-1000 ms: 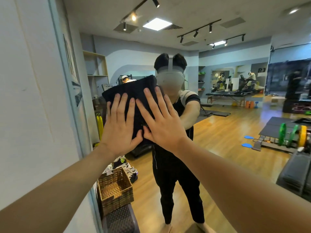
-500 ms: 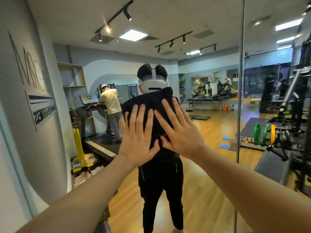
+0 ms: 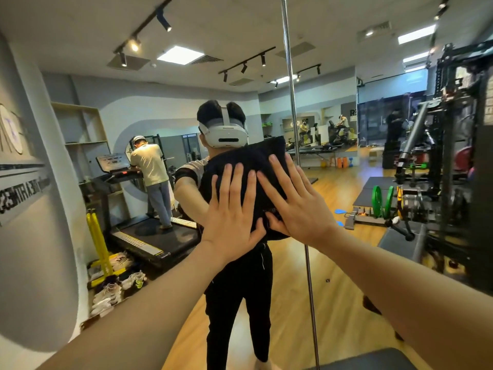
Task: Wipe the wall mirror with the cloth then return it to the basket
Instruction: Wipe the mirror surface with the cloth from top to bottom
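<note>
A black cloth [image 3: 253,161] lies flat against the wall mirror [image 3: 333,263], at about chest height in front of me. My left hand [image 3: 232,212] presses on its lower left part with straight, spread fingers. My right hand [image 3: 296,201] presses on its right part the same way, thumb tucked at the cloth's lower edge. The two hands sit side by side, thumbs nearly touching. The mirror shows a reflected person in a headset behind the cloth. The basket is out of view.
A vertical seam [image 3: 296,156] between mirror panels runs just right of my hands. The mirror reflects a treadmill [image 3: 149,236] with a person on it, shoes [image 3: 117,287] on the floor, yellow bars [image 3: 98,247] and a weight rack [image 3: 440,169] at right.
Both hands have slid the cloth to the right across the mirror, from near the left wall edge toward the panel seam. The basket has left the view.
</note>
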The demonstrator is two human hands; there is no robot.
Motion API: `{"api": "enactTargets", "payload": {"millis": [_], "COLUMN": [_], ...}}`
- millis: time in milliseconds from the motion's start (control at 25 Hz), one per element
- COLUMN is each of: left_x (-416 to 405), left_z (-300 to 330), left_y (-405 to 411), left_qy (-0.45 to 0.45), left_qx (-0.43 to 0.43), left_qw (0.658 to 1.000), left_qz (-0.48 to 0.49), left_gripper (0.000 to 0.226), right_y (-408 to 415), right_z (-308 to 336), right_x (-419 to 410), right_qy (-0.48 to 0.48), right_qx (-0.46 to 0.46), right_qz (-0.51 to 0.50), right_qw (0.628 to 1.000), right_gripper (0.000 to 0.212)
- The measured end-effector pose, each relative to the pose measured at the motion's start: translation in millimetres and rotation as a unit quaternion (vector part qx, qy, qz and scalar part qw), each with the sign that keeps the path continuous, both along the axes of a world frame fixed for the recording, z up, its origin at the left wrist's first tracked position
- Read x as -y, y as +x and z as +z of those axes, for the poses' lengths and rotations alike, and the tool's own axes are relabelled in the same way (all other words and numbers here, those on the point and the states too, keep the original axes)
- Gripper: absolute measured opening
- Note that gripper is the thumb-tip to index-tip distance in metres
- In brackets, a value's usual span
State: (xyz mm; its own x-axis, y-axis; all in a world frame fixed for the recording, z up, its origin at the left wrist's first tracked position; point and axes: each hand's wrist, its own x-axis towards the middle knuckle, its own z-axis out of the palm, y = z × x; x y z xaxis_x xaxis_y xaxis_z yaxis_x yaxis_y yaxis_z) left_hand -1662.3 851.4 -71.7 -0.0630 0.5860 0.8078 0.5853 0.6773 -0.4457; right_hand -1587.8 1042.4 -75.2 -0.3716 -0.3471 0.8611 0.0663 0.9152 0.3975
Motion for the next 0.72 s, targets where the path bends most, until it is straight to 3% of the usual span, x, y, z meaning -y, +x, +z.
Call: {"api": "enactTargets", "payload": {"millis": [120,440,720], "left_x": [-24.0,-47.2,-51.6], "left_z": [27.8,177.8,97.9], "left_y": [8.2,-1.8,9.4], "left_qy": [-0.002,0.019,0.057], "left_qx": [-0.007,-0.052,-0.005], "left_qw": [1.0,0.998,0.998], "left_qz": [0.003,-0.029,-0.039], "left_gripper": [0.08,0.075,0.077], "right_y": [6.2,1.5,-7.3], "right_z": [32.3,167.7,87.4], "right_x": [-24.3,-41.3,-28.4], "right_qy": [0.017,-0.031,-0.102], "right_qx": [0.004,-0.043,-0.079], "right_qz": [-0.007,0.019,0.071], "right_qw": [1.0,0.998,0.989], "right_gripper": [0.066,0.064,0.068]}}
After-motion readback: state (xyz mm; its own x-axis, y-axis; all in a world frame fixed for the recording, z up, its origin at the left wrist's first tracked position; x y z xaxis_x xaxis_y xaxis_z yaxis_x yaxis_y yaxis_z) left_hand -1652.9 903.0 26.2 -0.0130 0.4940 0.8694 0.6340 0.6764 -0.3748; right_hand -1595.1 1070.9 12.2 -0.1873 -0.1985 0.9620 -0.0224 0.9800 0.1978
